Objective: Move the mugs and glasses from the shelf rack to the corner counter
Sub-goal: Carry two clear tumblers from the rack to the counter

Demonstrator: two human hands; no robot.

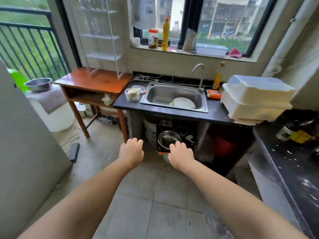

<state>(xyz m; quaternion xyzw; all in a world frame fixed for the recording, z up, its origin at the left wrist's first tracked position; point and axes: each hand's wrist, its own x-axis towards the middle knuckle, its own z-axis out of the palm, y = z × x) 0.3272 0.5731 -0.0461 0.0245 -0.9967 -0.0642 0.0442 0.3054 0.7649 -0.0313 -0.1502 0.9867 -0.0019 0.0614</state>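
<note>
Kitchen, tiled floor point(155, 195). Nearest: left hand point(131, 150) and right hand point(181, 155), fingers loosely curled, each grip holding nothing. Beyond: black bench point(215, 112) with sink point(174, 97). Farthest: white rack point(101, 38) on wooden table point(93, 80); its shelves look bare, no mugs or glasses discernible. Advice: approach the rack, check every shelf before reaching.

Soft daylight pours in from the window point(203, 23), leaving faint shadows, slight overall blur, and wide-angle bending at the edges.
</note>
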